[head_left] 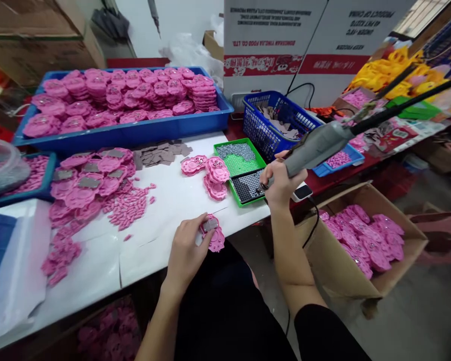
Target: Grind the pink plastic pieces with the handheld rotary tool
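My left hand (186,245) pinches a pink plastic toy part (217,240) at the table's front edge, with a small grey plate (210,224) under the thumb. In my right hand (280,183) is a grey electric screwdriver (315,145), its tip low over the black perforated screw tray (245,187). That tray lies in the front half of a green tray (261,156), whose back half holds loose screws (236,150). Finished-looking pink parts (216,170) with shiny screws lie just left of it.
A blue tray (135,131) of stacked pink parts stands at the back. Pink parts with grey plates (88,183), small pink pieces (130,205) and loose grey plates (161,153) lie left. A blue basket (259,125) is behind; a cardboard box (323,260) of pink parts stands right.
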### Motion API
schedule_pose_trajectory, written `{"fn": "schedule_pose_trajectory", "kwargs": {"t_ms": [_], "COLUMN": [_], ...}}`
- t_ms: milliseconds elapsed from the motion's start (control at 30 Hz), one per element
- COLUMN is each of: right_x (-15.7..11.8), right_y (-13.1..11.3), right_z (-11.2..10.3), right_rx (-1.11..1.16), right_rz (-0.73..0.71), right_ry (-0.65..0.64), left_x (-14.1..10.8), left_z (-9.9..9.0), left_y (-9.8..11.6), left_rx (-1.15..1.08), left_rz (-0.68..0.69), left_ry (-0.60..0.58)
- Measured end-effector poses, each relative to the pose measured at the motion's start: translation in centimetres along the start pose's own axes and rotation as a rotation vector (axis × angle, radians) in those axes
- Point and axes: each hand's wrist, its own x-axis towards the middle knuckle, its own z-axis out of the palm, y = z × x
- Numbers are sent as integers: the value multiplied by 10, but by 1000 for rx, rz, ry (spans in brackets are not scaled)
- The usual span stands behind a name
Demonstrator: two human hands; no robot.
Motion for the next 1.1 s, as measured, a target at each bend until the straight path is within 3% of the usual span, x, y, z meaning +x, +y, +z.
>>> {"fn": "schedule_pose_trajectory", "kwargs": {"t_ms": [200, 467, 1100], "right_x": [5, 4, 9], "right_y": [7, 12, 17], "right_z": [6, 6, 6], "right_rx": [-41, -98, -134], "right_rz": [21, 24, 16], "right_ry": [-44, -44, -63], "left_x": [-3, 0, 3], "left_z": [0, -2, -3], "left_y": [4, 4, 7], "left_rx": [23, 43, 35], "left_rz": [-42, 55, 53], "left_ry": [16, -20, -32]}}
